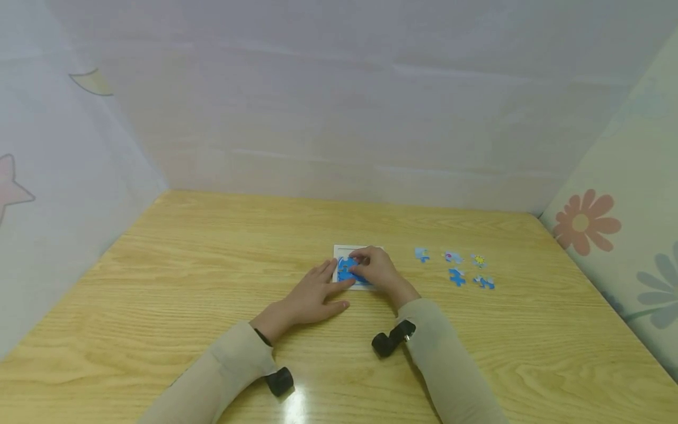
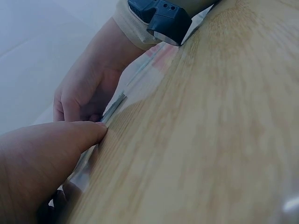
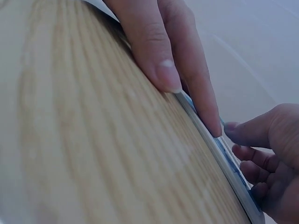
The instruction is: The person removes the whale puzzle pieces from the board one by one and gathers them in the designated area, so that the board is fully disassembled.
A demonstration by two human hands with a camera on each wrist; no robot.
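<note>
A small square white-framed puzzle tray [image 1: 342,250] lies flat on the counter [image 1: 212,265], partly filled with blue pieces, while five loose blue puzzle pieces [image 1: 458,277] lie scattered just to its right.

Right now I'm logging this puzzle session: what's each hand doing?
Left hand: open, fingertips against the puzzle tray.
Right hand: pinching a blue puzzle piece.

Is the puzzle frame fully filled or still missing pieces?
Still missing pieces: the puzzle frame shows white bare area at its top, and five loose pieces lie on the table to its right.
</note>
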